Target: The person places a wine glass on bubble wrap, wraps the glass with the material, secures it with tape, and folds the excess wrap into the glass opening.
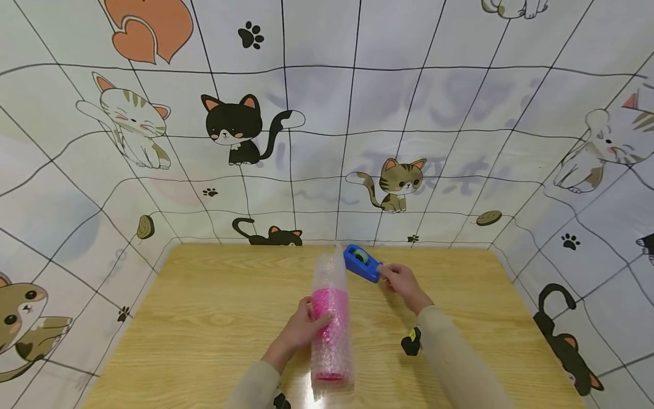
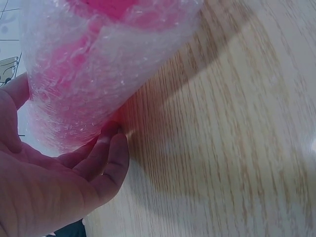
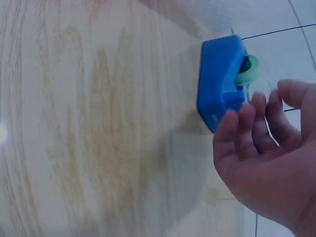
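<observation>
A pink cylindrical item in clear bubble wrap (image 1: pixel 331 335) lies lengthwise on the table, its pink end toward me. My left hand (image 1: pixel 302 328) grips it from the left, thumb over the top and fingers down its side; the left wrist view shows the fingertips of this hand (image 2: pixel 74 173) near the tabletop. Beyond and to the right stands a blue tape dispenser (image 1: pixel 361 263) with a greenish tape roll (image 3: pixel 248 70). My right hand (image 1: pixel 402 284) is at its near end, fingers bent, thumb and index tips close together. Whether they pinch clear tape is not visible.
The wooden table (image 1: pixel 230 318) ends at a cat-printed cloth (image 1: pixel 327 113) that rises behind and along both sides. Loose bubble wrap at the far end of the bundle reaches close to the dispenser. A small black object with a yellow mark (image 1: pixel 411 342) appears beside my right sleeve.
</observation>
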The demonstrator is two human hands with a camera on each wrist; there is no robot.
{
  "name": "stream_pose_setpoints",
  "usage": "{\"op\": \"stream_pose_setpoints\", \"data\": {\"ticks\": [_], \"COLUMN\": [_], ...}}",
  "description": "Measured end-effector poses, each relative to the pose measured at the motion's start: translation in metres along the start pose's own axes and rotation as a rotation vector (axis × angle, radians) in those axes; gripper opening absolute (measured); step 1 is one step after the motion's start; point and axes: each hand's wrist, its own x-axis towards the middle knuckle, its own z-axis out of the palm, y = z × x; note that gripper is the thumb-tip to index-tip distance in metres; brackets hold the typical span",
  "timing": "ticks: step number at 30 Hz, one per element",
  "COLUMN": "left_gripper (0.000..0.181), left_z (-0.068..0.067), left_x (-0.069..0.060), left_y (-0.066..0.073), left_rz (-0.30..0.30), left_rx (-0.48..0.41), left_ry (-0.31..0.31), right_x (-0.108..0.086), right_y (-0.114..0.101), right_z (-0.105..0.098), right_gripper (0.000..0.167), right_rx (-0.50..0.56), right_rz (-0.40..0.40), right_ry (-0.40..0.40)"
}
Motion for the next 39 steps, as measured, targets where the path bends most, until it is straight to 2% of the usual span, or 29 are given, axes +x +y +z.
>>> {"op": "stream_pose_setpoints", "data": {"ticks": [5,8,14,22,25,30,39], "left_gripper": [0.086,0.086,0.083,0.087,0.088,0.088,0.091], "left_z": [-0.001,-0.001,-0.001,0.003,0.007,0.014,0.023], "left_x": [0.000,0.001,0.002,0.000,0.001,0.000,-0.003], "left_y": [-0.002,-0.003,-0.001,0.005,0.007,0.012,0.022], "left_rz": [-0.013,-0.014,-0.013,-0.029,-0.025,-0.018,-0.020], "left_rx": [0.015,0.018,0.034,0.058,0.078,0.136,0.195], "left_ry": [0.003,0.003,0.011,0.051,0.079,0.131,0.187], "right_x": [-0.010,-0.016,-0.023,-0.036,-0.040,-0.042,-0.045], "right_y": [-0.012,-0.018,-0.031,-0.057,-0.062,-0.065,-0.070], "right_z": [-0.003,-0.001,0.009,0.036,0.046,0.058,0.066], "right_gripper": [0.041,0.037,0.028,0.029,0.026,0.019,0.021], "right_rx": [0.053,0.042,-0.092,-0.241,-0.291,-0.358,-0.445], "right_rz": [-0.060,-0.078,-0.133,-0.174,-0.182,-0.189,-0.197], "right_ry": [-0.180,-0.262,-0.374,-0.476,-0.487,-0.453,-0.422]}}
